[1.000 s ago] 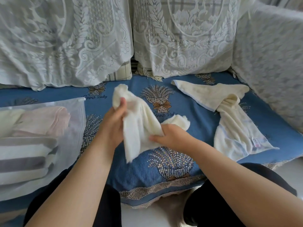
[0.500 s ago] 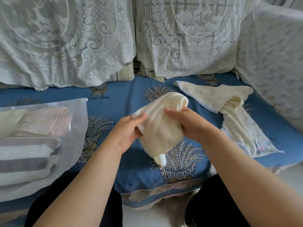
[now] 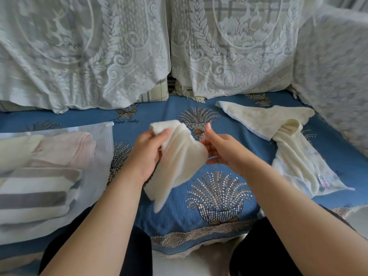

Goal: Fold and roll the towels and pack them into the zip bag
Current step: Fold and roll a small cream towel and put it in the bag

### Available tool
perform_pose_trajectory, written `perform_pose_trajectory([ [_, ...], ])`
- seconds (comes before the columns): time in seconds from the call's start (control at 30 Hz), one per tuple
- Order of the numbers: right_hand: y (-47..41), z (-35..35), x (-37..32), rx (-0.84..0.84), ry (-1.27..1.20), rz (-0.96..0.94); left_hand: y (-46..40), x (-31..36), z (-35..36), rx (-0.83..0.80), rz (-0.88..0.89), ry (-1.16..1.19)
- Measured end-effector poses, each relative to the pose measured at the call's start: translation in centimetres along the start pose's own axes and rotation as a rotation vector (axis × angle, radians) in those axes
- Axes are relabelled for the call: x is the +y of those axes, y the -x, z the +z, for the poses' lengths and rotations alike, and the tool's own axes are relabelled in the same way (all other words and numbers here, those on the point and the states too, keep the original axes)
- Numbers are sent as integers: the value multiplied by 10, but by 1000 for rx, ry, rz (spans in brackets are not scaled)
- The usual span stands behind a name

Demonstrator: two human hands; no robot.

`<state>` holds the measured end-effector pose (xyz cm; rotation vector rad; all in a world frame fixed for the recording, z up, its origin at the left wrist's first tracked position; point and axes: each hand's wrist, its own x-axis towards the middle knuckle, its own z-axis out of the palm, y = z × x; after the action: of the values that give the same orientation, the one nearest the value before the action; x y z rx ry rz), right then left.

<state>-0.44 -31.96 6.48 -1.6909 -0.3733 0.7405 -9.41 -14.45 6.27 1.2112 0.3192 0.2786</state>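
Cream towel gripped by left hand; right hand fingertips hidden behind it, grasp unclear.

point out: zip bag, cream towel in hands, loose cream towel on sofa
translucent white zip bag (image 3: 103, 136), head view, upper right wall.
small cream towel in hands (image 3: 181, 156), head view, middle fold.
loose cream towel on sofa (image 3: 264, 120), head view, flat upper part.

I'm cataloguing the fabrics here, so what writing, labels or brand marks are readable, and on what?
"Love Baby": script woven into the blue sofa cover, partly unclear; only "Baby" is plain.
Small tag on the loose cream towel: pink marks, too blurred to read.
Nothing else legible.
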Motion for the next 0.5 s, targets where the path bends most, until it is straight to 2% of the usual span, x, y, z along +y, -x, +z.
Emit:
perform_pose_trajectory([
  [0.07, -2, 8, 1, 69, 132, -68, 5, -3, 4, -76, -20, -67],
  [0.13, -1, 12, 2, 38, 186, -71, 9, -7, 8, -185, -76, -7],
  [0.23, 3, 12, 3, -97, -23, 3, 14, -8, 13, -315, -121, 53],
  [0.3, 3, 12, 4, -107, -161, -16, 12, -6, 13, -322, -117, 60],
  [0.33, 1, 12, 4, -48, -196, -36, 11, -5, 12, -286, -101, 63],
  [0.4, -5, 10, 4, 176, -182, -59, 9, -5, 12, -120, -18, 10],
  [0.47, -12, 1, 5, 387, -212, -42, 6, -2, 11, 163, 126, -183],
  [0.5, -15, -6, 3, 421, -314, -5, 4, -1, 8, 326, 187, -296],
])
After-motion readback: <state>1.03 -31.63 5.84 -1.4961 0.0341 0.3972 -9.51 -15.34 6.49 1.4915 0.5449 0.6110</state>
